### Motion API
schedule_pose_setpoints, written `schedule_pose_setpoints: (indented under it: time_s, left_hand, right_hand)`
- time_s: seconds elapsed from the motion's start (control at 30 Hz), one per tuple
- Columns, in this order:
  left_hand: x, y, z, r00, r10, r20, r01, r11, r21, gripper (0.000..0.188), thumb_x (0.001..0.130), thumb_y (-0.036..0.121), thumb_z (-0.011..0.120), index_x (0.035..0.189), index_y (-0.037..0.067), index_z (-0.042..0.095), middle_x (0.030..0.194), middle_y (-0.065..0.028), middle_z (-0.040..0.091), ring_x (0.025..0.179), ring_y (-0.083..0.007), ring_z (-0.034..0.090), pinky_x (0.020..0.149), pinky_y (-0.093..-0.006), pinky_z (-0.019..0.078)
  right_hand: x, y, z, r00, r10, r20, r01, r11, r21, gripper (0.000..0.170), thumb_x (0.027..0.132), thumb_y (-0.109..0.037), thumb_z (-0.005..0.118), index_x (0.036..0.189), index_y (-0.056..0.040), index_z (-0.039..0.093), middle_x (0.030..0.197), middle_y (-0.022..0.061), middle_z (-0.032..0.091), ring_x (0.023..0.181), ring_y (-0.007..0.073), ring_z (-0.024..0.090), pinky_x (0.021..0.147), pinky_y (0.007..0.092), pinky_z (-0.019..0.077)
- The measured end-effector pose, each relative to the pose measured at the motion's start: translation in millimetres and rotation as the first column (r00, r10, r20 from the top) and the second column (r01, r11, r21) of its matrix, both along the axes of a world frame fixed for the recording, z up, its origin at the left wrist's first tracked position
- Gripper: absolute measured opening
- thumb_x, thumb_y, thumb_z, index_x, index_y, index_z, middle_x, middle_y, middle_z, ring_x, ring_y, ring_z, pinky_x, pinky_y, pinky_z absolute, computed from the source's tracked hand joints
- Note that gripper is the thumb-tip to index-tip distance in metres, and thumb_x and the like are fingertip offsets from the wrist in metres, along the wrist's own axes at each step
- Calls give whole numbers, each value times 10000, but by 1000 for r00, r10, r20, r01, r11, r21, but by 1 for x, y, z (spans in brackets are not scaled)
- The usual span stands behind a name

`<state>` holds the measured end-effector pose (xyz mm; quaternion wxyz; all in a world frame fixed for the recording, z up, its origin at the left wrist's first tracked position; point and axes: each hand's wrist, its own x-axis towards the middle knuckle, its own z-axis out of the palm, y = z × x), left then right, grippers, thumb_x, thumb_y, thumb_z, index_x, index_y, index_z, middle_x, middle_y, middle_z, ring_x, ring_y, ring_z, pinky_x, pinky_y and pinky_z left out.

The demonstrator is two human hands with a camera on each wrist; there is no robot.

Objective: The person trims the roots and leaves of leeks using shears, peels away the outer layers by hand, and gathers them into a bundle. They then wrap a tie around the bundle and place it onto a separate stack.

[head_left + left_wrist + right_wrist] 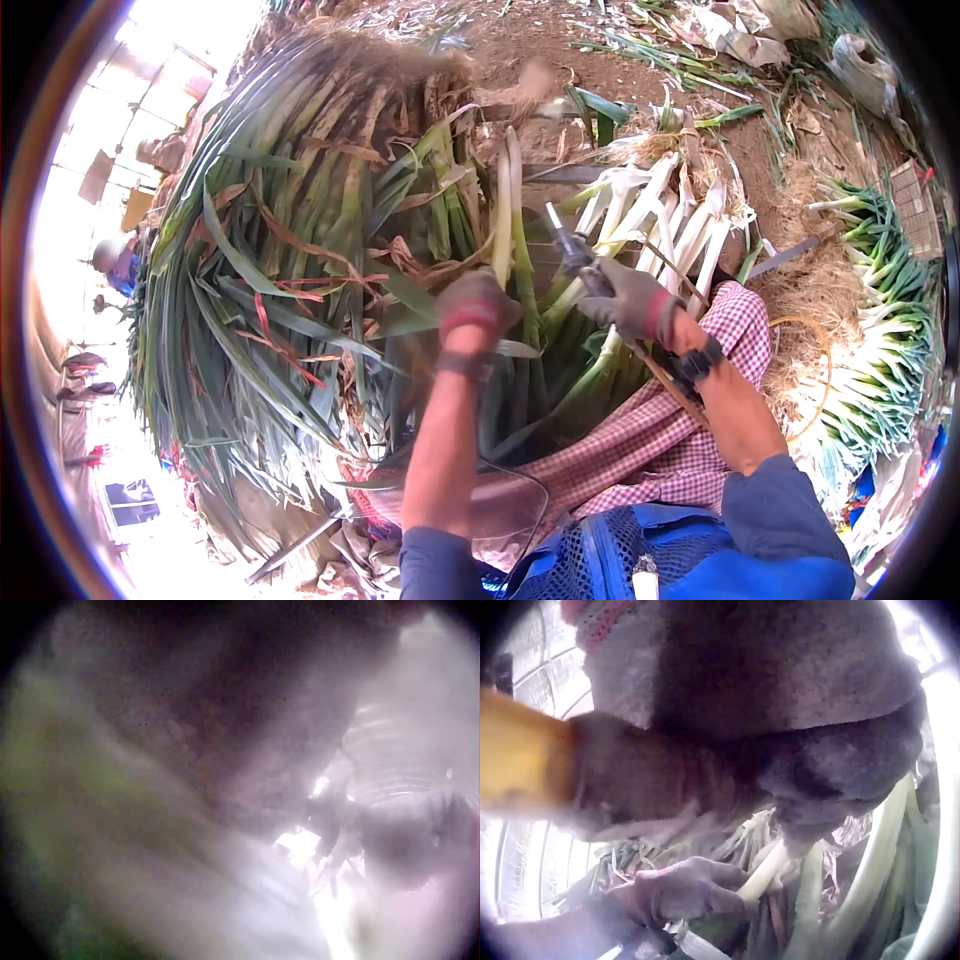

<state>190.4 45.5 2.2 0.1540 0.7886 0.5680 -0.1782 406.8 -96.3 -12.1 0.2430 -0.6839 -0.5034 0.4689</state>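
My gloved left hand (478, 305) grips a leek (503, 215), its pale stalk pointing away from me. In the right wrist view, this left hand (694, 889) appears below with its fingers round the leek stalk (766, 868). My gloved right hand (632, 298) holds an air blow gun (570, 240) with a metal nozzle, beside and right of the leek. A yellowish hose (668, 385) runs from it back along my forearm; it shows again as a blurred yellow hose (521, 754). The left wrist view is mostly blurred glove (217, 712) and pale stalk.
A big heap of leeks (290, 230) with roots at the far end rises on the left. More leeks (665, 215), white ends up, lie right of the blow gun. Rows of leeks (885, 340) stand at far right. A checked cloth (650, 420) covers my lap.
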Motion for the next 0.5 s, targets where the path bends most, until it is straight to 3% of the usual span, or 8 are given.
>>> schedule_pose_setpoints:
  time_s: [0.07,0.13,0.2,0.27,0.37,0.43,0.47,0.5]
  left_hand:
    - [3,-21,-4,996,-17,90,21,998,-51,433,761,412,828,1018,65,793,1006,-191,800,963,-382,783,845,-463,621]
    - [12,-55,-25,961,3,278,-8,1000,19,409,761,427,834,941,61,794,959,-190,798,928,-394,782,822,-471,623]
    - [20,-94,-49,880,-56,472,48,998,29,232,847,314,767,944,109,811,967,-193,794,907,-406,774,809,-485,625]
    - [45,-133,-25,912,-36,409,101,985,-139,243,858,319,755,942,98,813,961,-196,793,906,-411,776,815,-490,623]
    - [70,-164,-23,941,-206,268,274,929,-248,263,872,326,740,961,90,815,983,-200,793,923,-420,775,822,-498,620]
    - [63,-155,-25,912,-263,314,360,880,-309,402,863,501,755,958,117,827,1044,-130,809,983,-350,784,845,-435,624]
    - [54,-139,-16,926,-197,322,287,921,-264,358,877,478,754,1040,166,819,1055,-114,802,995,-337,777,855,-429,618]
    - [42,-115,-3,934,-132,332,213,952,-221,338,891,455,752,1121,214,811,1066,-97,796,1008,-324,771,865,-423,613]
  right_hand:
    - [1,-16,18,999,25,27,-24,998,-53,684,928,-364,766,1502,-86,517,1113,158,740,1016,288,725,910,401,542]
    - [-9,-23,34,997,65,-40,-68,994,-80,712,905,-374,778,1499,-79,519,1104,170,745,1011,300,733,918,411,546]
    - [-14,-23,39,977,203,63,-207,977,60,703,895,-372,791,1476,-72,533,1098,184,750,1009,302,742,919,418,548]
    - [-13,-10,41,993,100,65,-104,993,59,662,885,-395,799,1398,-43,570,1045,218,728,962,363,730,884,443,548]
    - [-10,7,40,979,105,176,-110,994,20,659,875,-410,796,1365,-31,569,983,218,708,922,351,721,835,451,540]
    - [-3,7,25,978,91,189,-109,990,85,654,877,-402,796,1366,-31,568,983,215,708,919,353,719,833,451,540]
    - [-1,8,18,976,81,204,-112,983,145,650,880,-393,796,1367,-30,567,983,213,707,916,355,716,831,452,540]
    - [1,12,35,991,39,132,-41,999,13,663,882,-376,798,1402,-40,561,1006,209,714,924,362,714,840,451,539]
